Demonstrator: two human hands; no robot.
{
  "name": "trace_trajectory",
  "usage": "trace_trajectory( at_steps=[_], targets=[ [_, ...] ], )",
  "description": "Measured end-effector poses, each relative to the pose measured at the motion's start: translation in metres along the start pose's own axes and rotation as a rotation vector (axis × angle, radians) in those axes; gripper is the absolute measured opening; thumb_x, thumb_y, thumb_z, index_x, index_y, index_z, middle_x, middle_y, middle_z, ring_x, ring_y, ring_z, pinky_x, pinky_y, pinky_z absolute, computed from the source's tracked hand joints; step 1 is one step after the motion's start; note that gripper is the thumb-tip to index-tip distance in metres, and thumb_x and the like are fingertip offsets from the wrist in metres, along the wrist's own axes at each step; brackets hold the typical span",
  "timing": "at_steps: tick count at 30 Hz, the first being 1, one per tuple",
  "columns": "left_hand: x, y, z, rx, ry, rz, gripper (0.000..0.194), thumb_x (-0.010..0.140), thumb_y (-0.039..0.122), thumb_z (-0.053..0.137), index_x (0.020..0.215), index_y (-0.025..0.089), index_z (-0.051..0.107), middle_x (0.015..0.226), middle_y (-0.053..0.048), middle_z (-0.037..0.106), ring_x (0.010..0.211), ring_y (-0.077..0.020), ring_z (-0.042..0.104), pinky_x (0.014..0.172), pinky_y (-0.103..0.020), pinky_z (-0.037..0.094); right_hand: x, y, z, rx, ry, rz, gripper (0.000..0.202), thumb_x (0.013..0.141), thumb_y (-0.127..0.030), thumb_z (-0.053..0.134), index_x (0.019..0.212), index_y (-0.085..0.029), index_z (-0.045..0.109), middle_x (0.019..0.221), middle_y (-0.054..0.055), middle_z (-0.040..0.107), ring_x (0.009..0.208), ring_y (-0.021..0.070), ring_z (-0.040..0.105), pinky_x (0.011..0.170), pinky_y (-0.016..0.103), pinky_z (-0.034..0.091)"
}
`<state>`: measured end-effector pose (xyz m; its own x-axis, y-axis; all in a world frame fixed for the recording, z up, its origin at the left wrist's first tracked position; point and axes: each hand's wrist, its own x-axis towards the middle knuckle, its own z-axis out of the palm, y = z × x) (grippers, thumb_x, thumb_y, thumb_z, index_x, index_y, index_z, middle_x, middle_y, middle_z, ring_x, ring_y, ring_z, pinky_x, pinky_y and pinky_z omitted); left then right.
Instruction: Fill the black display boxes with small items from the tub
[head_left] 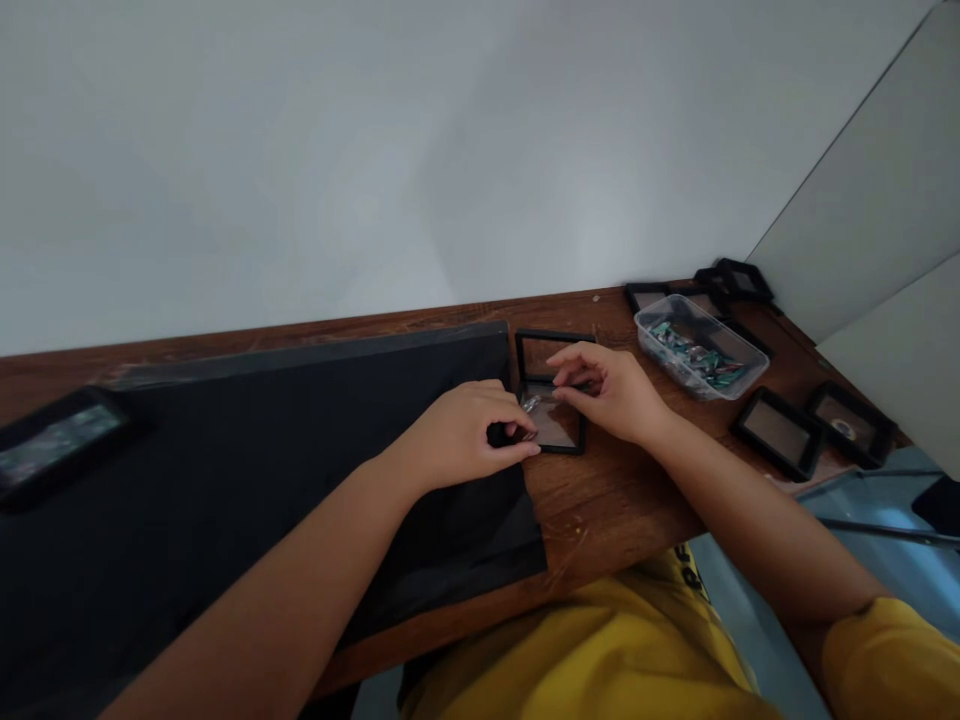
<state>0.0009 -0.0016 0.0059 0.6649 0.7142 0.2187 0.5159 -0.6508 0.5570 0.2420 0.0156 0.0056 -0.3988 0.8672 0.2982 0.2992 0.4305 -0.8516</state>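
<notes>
An open black-framed case (pixel 574 448) with clear panels lies on the wooden table, partly beside the black sheet. A small shiny item (pixel 531 404) rests on its lower panel. My left hand (pixel 480 432) is at the case's left side, fingers curled and thumb near the fingertips; whether anything is between them is too small to tell. Over the right side of the case is my right hand (pixel 606 390), its thumb and fingers apart with nothing visible between them.
A clear plastic tub (pixel 697 345) of small green packets stands to the right. Black frames (pixel 778 432) lie around it, and another dark case (pixel 64 440) is at far left on the black sheet (pixel 247 480). Behind the table (pixel 615 505) rises a pale wall.
</notes>
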Motion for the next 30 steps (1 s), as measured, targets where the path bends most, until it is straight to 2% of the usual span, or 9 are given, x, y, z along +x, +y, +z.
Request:
trace_trajectory(
  at_steps=[5, 8, 10, 16, 23, 30],
  targets=[
    [0.0, -0.006, 0.003, 0.037, 0.033, 0.022, 0.022, 0.095, 0.043, 0.068, 0.088, 0.029, 0.083, 0.078, -0.002, 0.077, 0.074, -0.0202, 0.066, 0.076, -0.035, 0.052, 0.0, 0.002, 0.0, -0.039, -0.026, -0.005, 0.028, 0.085, -0.014, 0.072, 0.112, -0.02, 0.071, 0.094, 0.005, 0.078, 0.085, 0.0175, 0.076, 0.068, 0.025, 0.057],
    [0.0, -0.009, 0.004, 0.099, 0.095, -0.049, 0.025, 0.094, 0.047, 0.068, 0.096, 0.027, 0.084, 0.077, -0.002, 0.075, 0.075, -0.0213, 0.065, 0.074, -0.035, 0.052, -0.001, 0.002, 0.001, -0.08, -0.058, 0.003, 0.028, 0.086, -0.011, 0.069, 0.112, -0.02, 0.071, 0.094, 0.005, 0.078, 0.086, 0.0175, 0.076, 0.066, 0.024, 0.055],
    [0.0, -0.01, 0.004, 0.122, 0.12, -0.094, 0.03, 0.094, 0.051, 0.067, 0.098, 0.026, 0.083, 0.076, -0.003, 0.074, 0.075, -0.0218, 0.064, 0.073, -0.035, 0.051, -0.001, 0.002, 0.001, -0.101, -0.069, 0.001, 0.029, 0.086, -0.008, 0.067, 0.111, -0.02, 0.072, 0.093, 0.004, 0.079, 0.086, 0.0172, 0.076, 0.071, 0.026, 0.057],
    [0.002, -0.009, 0.003, 0.115, 0.114, -0.098, 0.042, 0.101, 0.055, 0.054, 0.086, 0.025, 0.08, 0.084, -0.005, 0.079, 0.082, -0.0238, 0.067, 0.078, -0.037, 0.051, -0.001, 0.002, 0.004, -0.116, -0.089, -0.035, 0.028, 0.088, -0.005, 0.065, 0.111, -0.02, 0.071, 0.095, 0.004, 0.079, 0.087, 0.0168, 0.076, 0.082, 0.03, 0.059],
    [0.002, -0.014, 0.004, 0.185, 0.184, -0.134, 0.037, 0.098, 0.053, 0.058, 0.099, 0.025, 0.082, 0.098, -0.007, 0.081, 0.092, -0.0277, 0.068, 0.088, -0.044, 0.053, -0.002, 0.004, 0.004, -0.136, -0.099, -0.016, 0.03, 0.089, -0.004, 0.063, 0.112, -0.021, 0.071, 0.097, 0.004, 0.08, 0.086, 0.0169, 0.077, 0.084, 0.032, 0.06],
    [0.001, -0.016, 0.009, 0.185, 0.17, -0.154, 0.042, 0.096, 0.055, 0.061, 0.114, 0.023, 0.082, 0.11, -0.011, 0.08, 0.103, -0.0328, 0.069, 0.093, -0.049, 0.055, -0.002, 0.001, 0.002, -0.162, -0.106, -0.028, 0.032, 0.087, -0.003, 0.061, 0.113, -0.02, 0.07, 0.098, 0.004, 0.08, 0.09, 0.0171, 0.077, 0.082, 0.03, 0.059]
  ],
)
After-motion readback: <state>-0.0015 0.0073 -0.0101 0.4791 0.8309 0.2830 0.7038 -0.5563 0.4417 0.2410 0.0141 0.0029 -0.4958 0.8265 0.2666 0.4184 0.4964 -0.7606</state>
